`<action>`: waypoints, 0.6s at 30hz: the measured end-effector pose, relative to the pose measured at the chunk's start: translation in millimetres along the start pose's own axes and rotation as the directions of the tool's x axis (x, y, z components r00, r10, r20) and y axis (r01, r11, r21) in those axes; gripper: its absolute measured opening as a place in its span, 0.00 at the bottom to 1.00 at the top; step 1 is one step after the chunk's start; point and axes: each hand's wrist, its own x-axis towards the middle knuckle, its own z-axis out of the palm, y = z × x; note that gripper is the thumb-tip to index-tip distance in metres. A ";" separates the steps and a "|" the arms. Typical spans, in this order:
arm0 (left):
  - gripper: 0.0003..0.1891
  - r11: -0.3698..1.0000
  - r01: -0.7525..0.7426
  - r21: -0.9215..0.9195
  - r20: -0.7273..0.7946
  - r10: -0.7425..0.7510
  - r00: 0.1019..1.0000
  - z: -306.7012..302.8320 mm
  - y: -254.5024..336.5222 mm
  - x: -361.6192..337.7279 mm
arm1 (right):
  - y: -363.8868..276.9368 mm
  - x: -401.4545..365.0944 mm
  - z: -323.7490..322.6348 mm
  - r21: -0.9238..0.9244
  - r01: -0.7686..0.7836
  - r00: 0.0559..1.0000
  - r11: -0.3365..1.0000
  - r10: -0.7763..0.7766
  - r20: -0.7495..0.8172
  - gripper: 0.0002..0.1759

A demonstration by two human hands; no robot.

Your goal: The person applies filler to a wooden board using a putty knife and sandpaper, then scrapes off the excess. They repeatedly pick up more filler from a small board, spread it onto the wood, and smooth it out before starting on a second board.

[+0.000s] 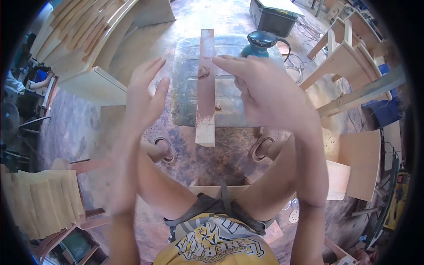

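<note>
A long wooden bar [206, 92] lies lengthwise over a worn, stained low table [183, 106]. Most of its top is reddish brown, while its near end is pale bare wood and sticks out past the table's edge. My left hand [148, 95], slightly blurred, is raised left of the bar with fingers stretched and thumb apart, holding nothing. On the other side, my right hand [269, 92] is also raised and empty, its fingers extended toward the bar; the fingertips overlap the bar's right edge in this view. Behind that hand stands a teal power sander [260, 42], partly covered by it.
Wooden boards [84, 31] are stacked at the upper left, and more pale pieces [42, 201] at the lower left. A black bin [274, 20] stands beyond the table. Wooden chair frames [346, 57] and a cable [298, 68] are on the right. Another person's arm [42, 83] shows at far left.
</note>
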 end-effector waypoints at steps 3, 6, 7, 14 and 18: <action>0.33 0.706 0.157 -0.691 -0.188 -0.385 0.903 34.4 22.5 -62.6 | 9.2 32.5 -5.8 -0.166 0.073 0.971 0.983 -0.032 0.238 0.35; 0.45 0.694 -0.024 -0.719 -0.233 -0.209 0.950 58.8 37.4 -91.4 | 11.3 54.6 -7.1 -0.131 0.238 0.911 0.962 -0.174 0.374 0.36; 0.50 0.711 -0.040 -0.702 -0.210 -0.152 0.966 57.3 47.4 -89.7 | 8.4 61.9 -8.2 -0.168 0.178 0.888 0.970 -0.084 0.452 0.36; 0.64 0.574 0.071 -0.816 -0.092 -0.250 0.964 70.7 48.0 -96.4 | -8.8 76.8 -9.3 -0.268 -0.004 0.775 0.964 0.172 0.609 0.41; 0.65 0.541 0.139 -0.829 -0.037 -0.303 0.952 64.1 53.8 -95.4 | -19.0 70.3 -8.3 -0.266 0.009 0.769 0.964 0.164 0.618 0.36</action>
